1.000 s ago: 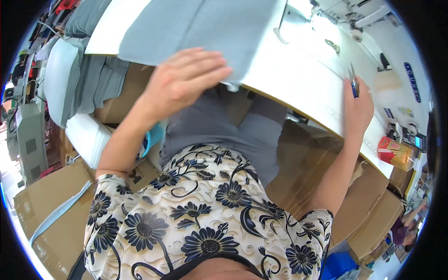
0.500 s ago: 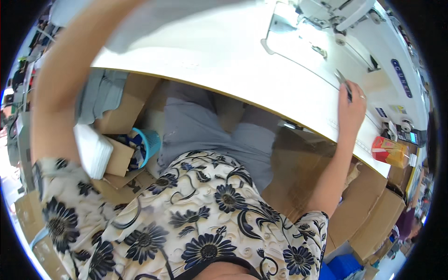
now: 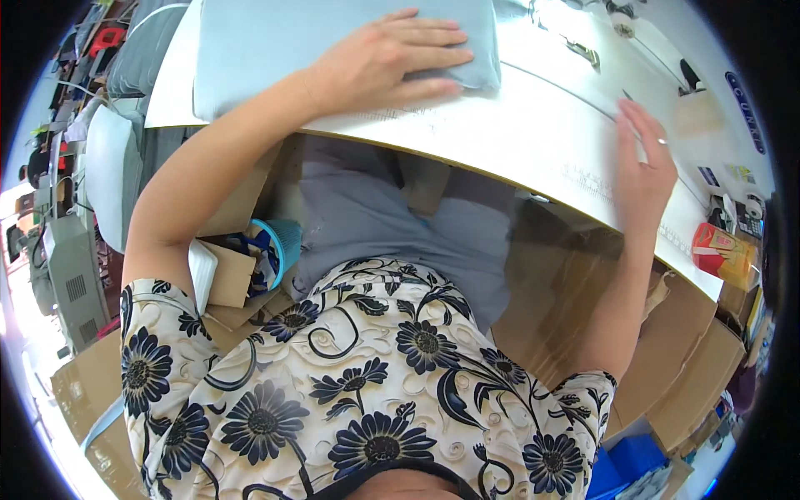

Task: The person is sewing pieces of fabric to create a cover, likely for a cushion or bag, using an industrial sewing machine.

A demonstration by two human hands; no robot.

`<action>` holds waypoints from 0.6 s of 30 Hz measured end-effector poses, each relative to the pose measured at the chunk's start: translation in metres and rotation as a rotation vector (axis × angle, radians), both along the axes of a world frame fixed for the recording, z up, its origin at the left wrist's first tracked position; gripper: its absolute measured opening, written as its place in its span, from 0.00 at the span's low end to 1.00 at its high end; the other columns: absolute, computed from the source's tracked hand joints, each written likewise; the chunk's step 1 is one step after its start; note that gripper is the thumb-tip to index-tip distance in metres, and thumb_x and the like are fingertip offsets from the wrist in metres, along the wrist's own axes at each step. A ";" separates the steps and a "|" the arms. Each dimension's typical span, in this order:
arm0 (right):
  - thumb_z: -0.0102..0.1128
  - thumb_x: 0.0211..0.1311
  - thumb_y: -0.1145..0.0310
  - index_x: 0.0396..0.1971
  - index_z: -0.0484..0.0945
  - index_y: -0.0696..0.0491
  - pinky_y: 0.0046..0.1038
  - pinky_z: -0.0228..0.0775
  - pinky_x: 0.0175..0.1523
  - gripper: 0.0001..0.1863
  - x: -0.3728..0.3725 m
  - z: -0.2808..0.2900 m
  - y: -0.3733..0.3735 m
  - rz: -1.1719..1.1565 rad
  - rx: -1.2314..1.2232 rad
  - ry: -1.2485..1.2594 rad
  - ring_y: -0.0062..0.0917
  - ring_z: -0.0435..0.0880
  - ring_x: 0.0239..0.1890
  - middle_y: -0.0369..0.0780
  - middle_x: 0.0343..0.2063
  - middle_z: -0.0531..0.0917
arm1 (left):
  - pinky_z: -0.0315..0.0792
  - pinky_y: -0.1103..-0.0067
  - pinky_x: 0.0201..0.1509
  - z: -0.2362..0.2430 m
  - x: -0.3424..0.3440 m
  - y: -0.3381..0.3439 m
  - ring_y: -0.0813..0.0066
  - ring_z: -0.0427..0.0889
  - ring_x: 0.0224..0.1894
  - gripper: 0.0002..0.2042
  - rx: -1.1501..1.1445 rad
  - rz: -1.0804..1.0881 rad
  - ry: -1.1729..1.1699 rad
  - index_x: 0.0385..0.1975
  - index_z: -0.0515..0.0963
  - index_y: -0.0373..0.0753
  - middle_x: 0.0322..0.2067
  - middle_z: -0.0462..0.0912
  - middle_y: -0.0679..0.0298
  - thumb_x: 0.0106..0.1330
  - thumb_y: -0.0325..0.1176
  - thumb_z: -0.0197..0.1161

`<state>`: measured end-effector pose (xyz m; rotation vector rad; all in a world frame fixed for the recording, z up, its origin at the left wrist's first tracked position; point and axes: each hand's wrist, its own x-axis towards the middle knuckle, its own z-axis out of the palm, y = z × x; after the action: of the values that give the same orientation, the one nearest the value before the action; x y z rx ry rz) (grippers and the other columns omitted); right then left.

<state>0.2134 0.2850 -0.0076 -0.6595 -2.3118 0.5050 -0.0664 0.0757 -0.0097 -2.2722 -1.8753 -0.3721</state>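
My left hand (image 3: pixel 404 60) lies flat, fingers spread, on a pale grey-blue piece of cloth (image 3: pixel 267 58) on the white sewing table (image 3: pixel 517 142). My right hand (image 3: pixel 648 162) is over the table's right side, its fingers stretched out and a little apart, slightly blurred. A thin dark tip shows just beyond its fingertips; the rest of that pointed tool is hidden or too blurred to make out.
Part of a white sewing machine (image 3: pixel 708 75) stands at the upper right. An orange-and-red container (image 3: pixel 723 254) sits at the table's right end. Below are cardboard boxes (image 3: pixel 667 350) and a blue basket (image 3: pixel 287 246); stacked grey cloth (image 3: pixel 150 58) is at the left.
My left arm has swung in from the far left, and the cloth now lies on the table under that hand. My right fingers have straightened; the dark pointed tool they held is now mostly out of sight.
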 end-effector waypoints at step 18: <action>0.64 0.53 0.75 0.40 0.85 0.51 0.34 0.75 0.46 0.12 -0.060 -0.001 -0.054 0.502 0.189 -0.057 0.32 0.81 0.39 0.36 0.35 0.83 | 0.75 0.65 0.43 0.035 0.035 0.029 0.52 0.82 0.36 0.08 -0.045 0.142 -0.541 0.30 0.83 0.33 0.32 0.83 0.50 0.59 0.32 0.64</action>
<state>0.1536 0.2308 -0.0081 0.0058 -2.5397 0.4837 -0.0317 0.1050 0.0255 -2.1974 -2.2863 -1.0146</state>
